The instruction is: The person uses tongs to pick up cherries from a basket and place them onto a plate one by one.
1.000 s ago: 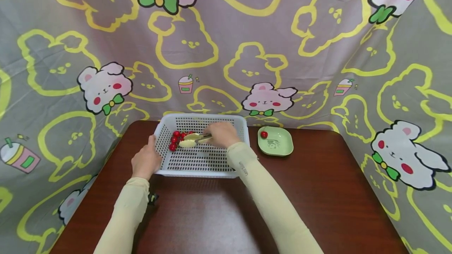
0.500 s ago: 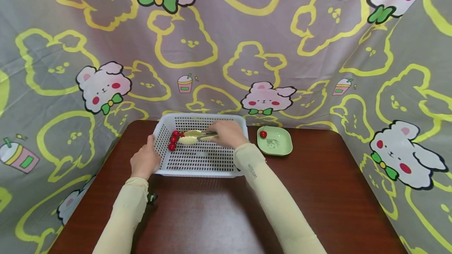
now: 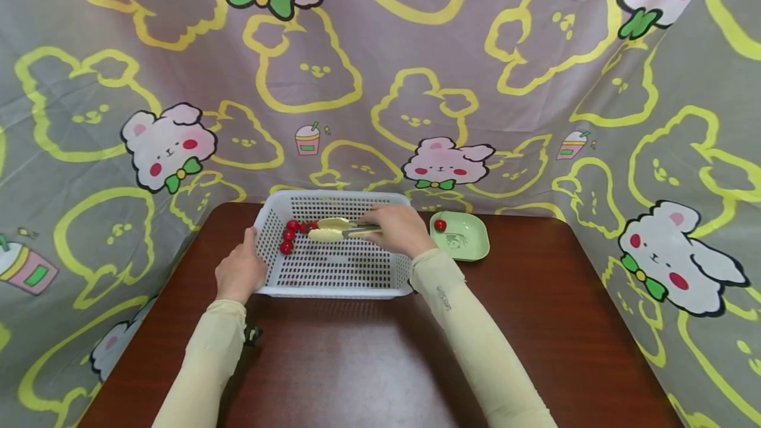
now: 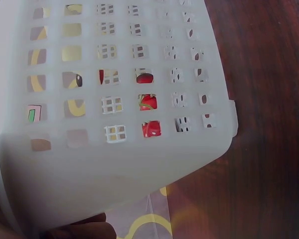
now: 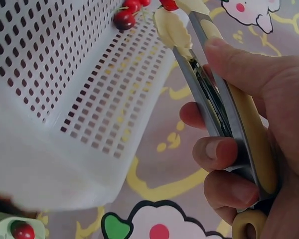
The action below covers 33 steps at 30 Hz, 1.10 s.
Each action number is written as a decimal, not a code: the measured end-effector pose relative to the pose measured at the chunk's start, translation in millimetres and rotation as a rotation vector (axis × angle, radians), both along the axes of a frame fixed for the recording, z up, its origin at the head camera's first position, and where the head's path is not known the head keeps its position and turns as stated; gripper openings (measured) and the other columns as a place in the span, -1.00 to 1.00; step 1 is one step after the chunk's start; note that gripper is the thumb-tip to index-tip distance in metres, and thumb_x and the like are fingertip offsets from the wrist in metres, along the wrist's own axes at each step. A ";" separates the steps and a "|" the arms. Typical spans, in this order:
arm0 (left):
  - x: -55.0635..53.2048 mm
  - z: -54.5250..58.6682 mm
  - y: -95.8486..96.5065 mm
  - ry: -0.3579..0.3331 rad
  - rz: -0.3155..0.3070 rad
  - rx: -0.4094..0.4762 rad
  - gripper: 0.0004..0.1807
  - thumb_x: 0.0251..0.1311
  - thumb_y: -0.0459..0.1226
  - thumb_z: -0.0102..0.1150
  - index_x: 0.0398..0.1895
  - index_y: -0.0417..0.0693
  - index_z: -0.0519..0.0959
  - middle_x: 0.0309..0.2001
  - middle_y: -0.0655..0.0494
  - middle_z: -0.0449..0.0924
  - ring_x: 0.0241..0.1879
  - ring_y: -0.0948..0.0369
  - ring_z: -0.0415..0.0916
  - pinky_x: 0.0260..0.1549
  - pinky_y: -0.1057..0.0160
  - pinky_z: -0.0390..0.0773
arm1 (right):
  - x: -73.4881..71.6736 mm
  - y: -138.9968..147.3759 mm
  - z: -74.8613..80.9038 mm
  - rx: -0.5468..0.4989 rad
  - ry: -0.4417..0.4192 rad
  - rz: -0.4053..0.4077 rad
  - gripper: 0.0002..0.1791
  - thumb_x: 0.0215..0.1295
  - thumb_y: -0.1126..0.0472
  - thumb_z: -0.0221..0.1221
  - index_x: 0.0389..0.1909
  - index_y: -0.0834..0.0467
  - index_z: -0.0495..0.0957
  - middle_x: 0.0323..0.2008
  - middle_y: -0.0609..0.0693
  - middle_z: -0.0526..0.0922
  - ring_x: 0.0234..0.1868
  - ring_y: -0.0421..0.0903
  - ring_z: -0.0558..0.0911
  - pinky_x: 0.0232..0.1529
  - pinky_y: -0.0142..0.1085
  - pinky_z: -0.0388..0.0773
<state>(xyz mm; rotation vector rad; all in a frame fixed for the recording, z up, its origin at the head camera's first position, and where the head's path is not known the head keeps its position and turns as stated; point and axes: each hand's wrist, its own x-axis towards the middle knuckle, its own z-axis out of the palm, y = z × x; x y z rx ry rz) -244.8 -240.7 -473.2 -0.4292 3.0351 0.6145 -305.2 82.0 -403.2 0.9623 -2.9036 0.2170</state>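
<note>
In the head view my left hand [image 3: 240, 269] grips the left rim of a white perforated plastic basket [image 3: 333, 292]. Its fingers show only partly under the rim in the left wrist view. My right hand [image 3: 401, 226] holds cream-tipped metal tongs [image 3: 327, 234] low over the basket; thumb and fingers wrap the handles in the right wrist view. The tongs' two heads stand slightly apart, with a red cherry [image 5: 168, 4] right at their tips. Several more cherries [image 3: 287, 247] lie along the basket's left side, some glimpsed through its holes in the left wrist view.
Just right of the basket sits a small green square dish [image 3: 475, 243] with one cherry [image 3: 440, 224] in it. A patterned curtain [image 3: 357, 71] hangs behind and beside the dark wooden table [image 3: 345, 362]. A small black object [image 3: 252, 335] shows beside the left sleeve.
My right hand and the tongs have shifted to the right over the basket. My left hand keeps its hold on the rim. The head view has turned slightly.
</note>
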 end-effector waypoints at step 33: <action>-0.1 0.8 -0.1 -0.004 0.000 -0.001 -0.19 0.31 -0.35 0.12 0.56 -0.17 0.01 0.02 -0.39 0.58 -0.31 -0.13 0.59 -0.40 -0.03 0.50 | 14.3 59.3 -9.3 -0.078 0.016 -0.085 -0.61 0.33 -0.07 0.36 0.17 -0.22 0.70 -0.10 -0.10 0.70 -0.37 -0.11 0.60 -0.43 -0.25 0.39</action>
